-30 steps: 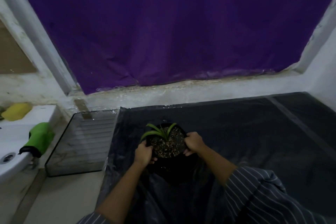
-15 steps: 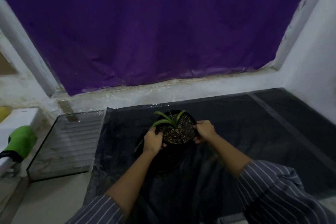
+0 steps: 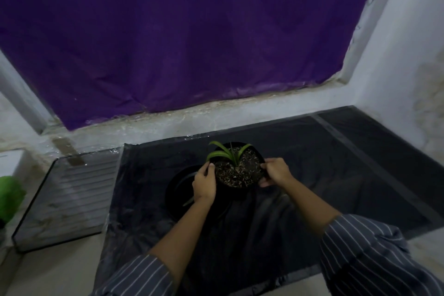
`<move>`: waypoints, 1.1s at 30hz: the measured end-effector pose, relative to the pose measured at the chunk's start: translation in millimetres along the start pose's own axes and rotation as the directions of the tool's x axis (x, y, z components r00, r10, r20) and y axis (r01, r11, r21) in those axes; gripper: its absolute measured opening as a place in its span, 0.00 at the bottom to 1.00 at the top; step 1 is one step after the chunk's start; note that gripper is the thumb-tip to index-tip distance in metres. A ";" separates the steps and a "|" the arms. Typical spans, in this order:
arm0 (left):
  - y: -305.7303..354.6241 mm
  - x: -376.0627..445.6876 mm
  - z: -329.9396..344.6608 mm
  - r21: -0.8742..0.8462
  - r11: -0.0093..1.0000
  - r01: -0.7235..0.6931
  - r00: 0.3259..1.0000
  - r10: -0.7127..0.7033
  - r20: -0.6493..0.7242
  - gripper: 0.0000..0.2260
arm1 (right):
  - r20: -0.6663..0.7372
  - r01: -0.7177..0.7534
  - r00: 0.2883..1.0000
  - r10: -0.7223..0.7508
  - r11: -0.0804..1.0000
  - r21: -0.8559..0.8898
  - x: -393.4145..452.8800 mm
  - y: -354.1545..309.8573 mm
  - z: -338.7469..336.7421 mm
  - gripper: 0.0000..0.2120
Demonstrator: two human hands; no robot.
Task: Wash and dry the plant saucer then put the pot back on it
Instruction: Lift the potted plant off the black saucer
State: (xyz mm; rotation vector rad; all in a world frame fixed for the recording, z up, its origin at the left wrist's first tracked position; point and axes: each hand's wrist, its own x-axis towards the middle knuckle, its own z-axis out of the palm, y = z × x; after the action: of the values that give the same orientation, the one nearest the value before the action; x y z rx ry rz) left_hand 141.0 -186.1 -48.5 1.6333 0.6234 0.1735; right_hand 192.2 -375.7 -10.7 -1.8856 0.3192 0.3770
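A black plant pot (image 3: 236, 170) with speckled soil and a few green leaves (image 3: 223, 151) is held between both my hands. My left hand (image 3: 204, 184) grips its left rim and my right hand (image 3: 275, 173) grips its right rim. The pot is lifted and shifted right and back, off the black round saucer (image 3: 179, 190), whose left part shows beside my left wrist. The saucer lies on a black plastic sheet (image 3: 312, 175); my left forearm hides its right part.
A purple curtain (image 3: 192, 43) covers the window behind a white ledge. A glass panel (image 3: 69, 197) lies to the left of the sheet. A green object (image 3: 9, 194) sits at the far left edge. A white wall (image 3: 408, 67) closes the right side.
Both hands have raised the pot and moved it right and away from me, uncovering the saucer's left part. My view has turned right, so the sink has left the frame.
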 end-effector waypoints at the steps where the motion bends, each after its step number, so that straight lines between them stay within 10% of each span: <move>1: -0.8 0.5 -0.6 -0.011 1.000 0.003 1.000 -0.003 0.008 0.18 | -0.004 -0.009 1.000 0.009 1.000 0.011 0.9 1.1 0.5 0.08; 27: -19.2 -18.7 72.0 0.159 0.985 0.071 0.913 -0.128 0.387 0.21 | -0.108 -0.232 0.960 0.258 0.950 0.211 15.3 70.3 -55.3 0.14; 33: -30.6 -21.5 44.9 0.152 0.988 -0.001 0.970 -0.036 0.241 0.14 | -0.592 -0.075 0.772 0.233 0.958 0.278 -35.4 75.9 -7.0 0.11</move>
State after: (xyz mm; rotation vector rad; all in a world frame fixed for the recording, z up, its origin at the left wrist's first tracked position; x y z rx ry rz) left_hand 134.5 -234.6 -80.3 1.7614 0.4711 -0.0891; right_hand 130.5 -406.3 -59.0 -1.6980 0.9315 -0.1946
